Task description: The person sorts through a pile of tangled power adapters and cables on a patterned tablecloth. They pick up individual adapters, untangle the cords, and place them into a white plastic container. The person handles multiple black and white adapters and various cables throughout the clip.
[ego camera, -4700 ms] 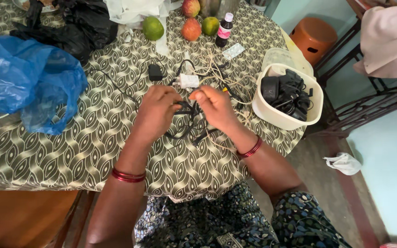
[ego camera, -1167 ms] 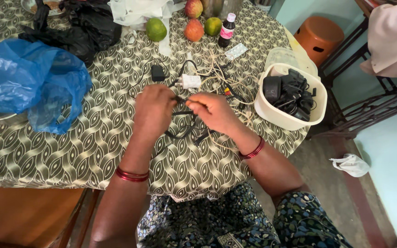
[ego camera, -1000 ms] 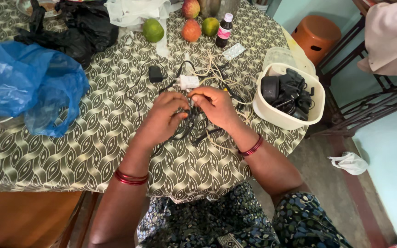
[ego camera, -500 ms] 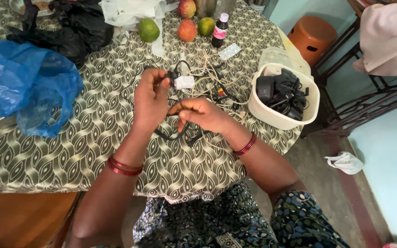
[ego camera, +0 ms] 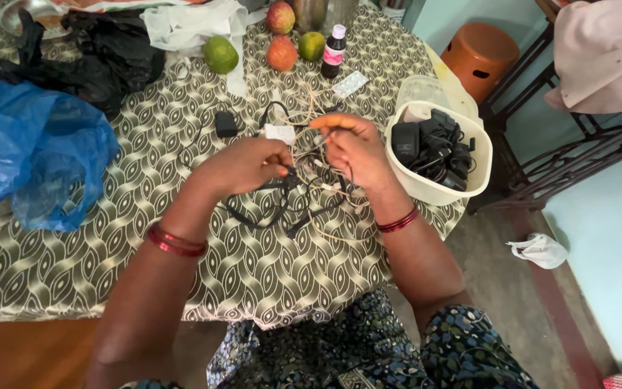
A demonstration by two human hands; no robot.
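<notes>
A tangle of black and cream cables (ego camera: 304, 191) lies on the patterned tablecloth (ego camera: 181, 216) in front of me. My left hand (ego camera: 242, 164) grips a black cable of the tangle near its middle. My right hand (ego camera: 354, 150) is raised over the right side of the tangle and pinches a thin cream cable between its fingertips. A white plug adapter (ego camera: 279, 133) and a small black charger (ego camera: 225, 124) lie just beyond my hands.
A cream tub (ego camera: 437, 155) holding black chargers stands at the right table edge. A blue plastic bag (ego camera: 30, 162) and black bags (ego camera: 88, 54) lie left. Fruit (ego camera: 221, 54), a small bottle (ego camera: 333, 50) and a pill strip (ego camera: 350, 83) sit at the back. An orange stool (ego camera: 480, 57) stands beyond the table.
My left hand has come down from its raised position to the tangle. My right hand has lifted and moved right, pulling a cream cable up.
</notes>
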